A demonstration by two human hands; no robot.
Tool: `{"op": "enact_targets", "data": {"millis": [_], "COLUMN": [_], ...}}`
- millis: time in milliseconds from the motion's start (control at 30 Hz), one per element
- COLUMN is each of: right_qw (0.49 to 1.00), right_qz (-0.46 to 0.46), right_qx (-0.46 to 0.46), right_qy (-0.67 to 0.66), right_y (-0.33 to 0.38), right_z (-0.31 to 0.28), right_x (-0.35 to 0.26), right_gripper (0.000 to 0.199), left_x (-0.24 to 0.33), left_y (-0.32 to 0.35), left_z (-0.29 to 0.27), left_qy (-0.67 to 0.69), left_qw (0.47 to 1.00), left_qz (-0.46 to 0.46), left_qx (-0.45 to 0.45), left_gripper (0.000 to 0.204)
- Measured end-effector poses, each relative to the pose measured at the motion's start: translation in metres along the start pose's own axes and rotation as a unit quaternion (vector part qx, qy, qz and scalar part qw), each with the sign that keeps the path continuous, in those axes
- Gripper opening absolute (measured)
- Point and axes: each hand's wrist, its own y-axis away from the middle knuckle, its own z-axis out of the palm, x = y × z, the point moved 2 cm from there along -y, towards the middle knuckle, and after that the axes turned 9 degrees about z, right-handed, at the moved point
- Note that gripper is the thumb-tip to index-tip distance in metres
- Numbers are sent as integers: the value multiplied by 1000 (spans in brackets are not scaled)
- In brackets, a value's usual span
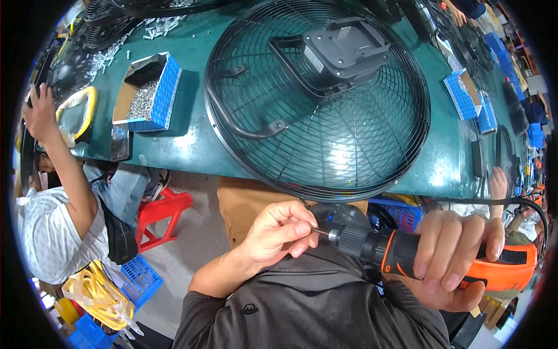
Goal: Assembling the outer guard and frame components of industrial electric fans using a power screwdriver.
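In my right hand (450, 256) is an orange and black electric screwdriver (401, 253), held sideways in front of my body with its chuck towards the left. My left hand (282, 230) is closed in a pinch at the tip of the thin driver bit (319, 231); whether a screw sits between those fingers is hidden. Beyond both hands, a large round black fan guard (349, 157) lies on the green table. A black motor housing (347, 49) is on top of it, and a curved black handle (229, 119) is at its left side.
Left of the guard stands a blue box of small screws (157, 110); more blue boxes (465, 96) are at the right. A black cable (500, 202) curves behind my right hand. Another person (58, 215) works at the left, near a red stool (165, 215) and blue crates (136, 282).
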Motion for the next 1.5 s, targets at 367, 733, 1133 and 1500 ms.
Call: {"op": "enact_targets", "data": {"millis": [367, 733, 1133, 1500], "right_qw": [999, 999, 998, 994], "right_qz": [-7, -5, 15, 103], "right_qx": [13, 37, 44, 31], "right_qy": [33, 36, 43, -13], "right_y": [4, 5, 7, -7], "right_z": [3, 2, -5, -10], "right_x": [8, 9, 7, 11], "right_gripper": [35, 39, 39, 37], "left_x": [-7, -10, -8, 41], "left_y": [10, 7, 10, 3], "left_z": [7, 3, 2, 11], "left_qy": [-13, -18, -110, -517], "left_qw": [994, 993, 991, 827], "left_qz": [-32, -45, 16, 204], "left_qx": [103, 111, 81, -87], "left_gripper": [13, 18, 15, 12]}}
